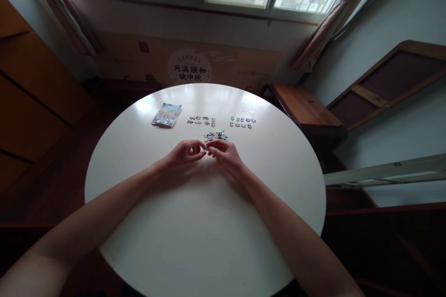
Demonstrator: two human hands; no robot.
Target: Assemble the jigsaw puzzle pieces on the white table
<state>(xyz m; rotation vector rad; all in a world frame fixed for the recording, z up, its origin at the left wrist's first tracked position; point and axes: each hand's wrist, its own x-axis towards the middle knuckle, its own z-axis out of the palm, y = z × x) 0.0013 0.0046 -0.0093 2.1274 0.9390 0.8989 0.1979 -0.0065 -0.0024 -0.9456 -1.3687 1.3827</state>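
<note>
A small jigsaw puzzle piece [206, 148] is pinched where my two hands meet, just in front of a loose pile of jigsaw pieces [219, 135]. My left hand [187, 152] is closed, its thumb and fingertips on the piece's left side. From the right, my right hand [225, 152] grips the same piece between thumb and fingers. Beyond the pile, several pieces lie spread in a left group [202, 121] and in a right group with tidy rows [243, 122]. The picture on the held piece is too small to make out.
A colourful printed packet [166, 115] lies on the round white table [195, 241], left of the pieces. Past the table's far edge stands a large printed cardboard panel [223, 62] below the window. A wooden side table [303, 104] is at the right.
</note>
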